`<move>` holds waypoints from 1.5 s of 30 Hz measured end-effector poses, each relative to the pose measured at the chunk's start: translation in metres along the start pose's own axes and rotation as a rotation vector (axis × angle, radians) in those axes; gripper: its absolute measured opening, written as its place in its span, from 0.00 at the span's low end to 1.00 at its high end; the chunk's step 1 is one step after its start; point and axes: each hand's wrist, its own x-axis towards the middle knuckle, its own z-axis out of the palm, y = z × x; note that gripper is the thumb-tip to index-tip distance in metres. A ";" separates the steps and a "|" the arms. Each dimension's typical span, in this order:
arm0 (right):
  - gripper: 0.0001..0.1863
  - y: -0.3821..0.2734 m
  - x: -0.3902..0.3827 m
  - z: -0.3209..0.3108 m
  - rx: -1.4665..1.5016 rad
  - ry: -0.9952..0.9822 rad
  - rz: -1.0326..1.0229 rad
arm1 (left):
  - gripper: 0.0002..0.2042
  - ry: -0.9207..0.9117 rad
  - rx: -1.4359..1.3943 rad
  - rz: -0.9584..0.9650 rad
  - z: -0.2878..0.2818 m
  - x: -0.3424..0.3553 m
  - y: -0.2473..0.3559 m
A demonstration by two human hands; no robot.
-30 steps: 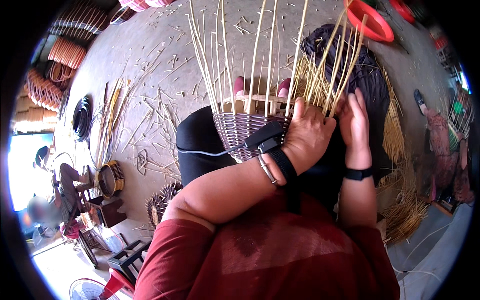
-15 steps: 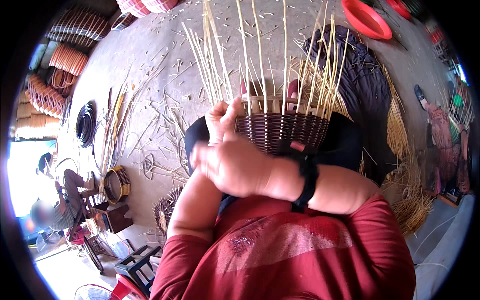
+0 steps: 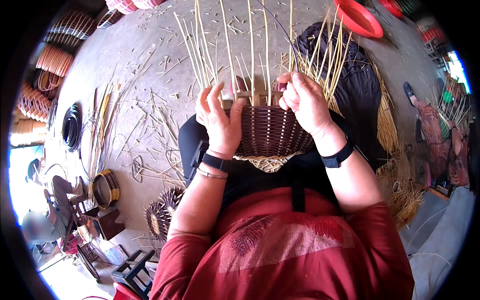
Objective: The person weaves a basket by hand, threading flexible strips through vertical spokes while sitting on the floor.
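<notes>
A half-woven basket [image 3: 275,127] sits on my lap, its wall of dark brown strands, with pale upright stakes [image 3: 251,50] rising from the rim. At its left edge is my left hand [image 3: 220,117], fingers spread and raised, the thumb lying against the weave. My right hand [image 3: 306,100] is closed at the right side of the rim, pinching a thin dark weaving strand [image 3: 286,36] between thumb and forefinger. The strand runs up and away to the far edge of view. Part of the rim is hidden behind both hands.
Loose cane bits litter the floor. A black coil [image 3: 72,127] and a round basket piece [image 3: 106,189] lie left; a seated person [image 3: 55,205] is beyond. Right are a dark cloth [image 3: 352,75] over pale canes, a red basin [image 3: 359,19] and another person [image 3: 440,135].
My right hand has swung from across my left forearm to the basket's right side, now with the dark strand in its fingers. My left hand's fingers have spread, and more of the basket shows.
</notes>
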 end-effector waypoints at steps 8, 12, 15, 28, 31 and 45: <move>0.15 -0.006 0.065 0.012 -1.438 0.138 -0.832 | 0.37 -0.501 0.207 0.224 -0.017 -0.029 0.059; 0.29 0.005 0.087 0.033 -1.305 0.169 -0.323 | 0.32 -0.470 0.219 0.258 -0.010 -0.025 0.056; 0.38 -0.011 0.066 0.020 -0.985 0.184 -0.253 | 0.23 -0.238 0.043 0.581 -0.013 -0.024 0.042; 0.22 -0.042 -0.051 0.008 -0.313 -0.061 -0.203 | 0.23 -0.538 -0.104 0.377 0.005 0.061 0.045; 0.20 -0.004 -0.037 -0.046 0.183 0.118 -0.050 | 0.26 -0.427 -0.022 0.383 0.008 0.059 0.039; 0.21 -0.008 0.048 -0.047 -0.890 0.165 -0.075 | 0.36 -0.561 0.334 0.448 0.020 -0.029 0.095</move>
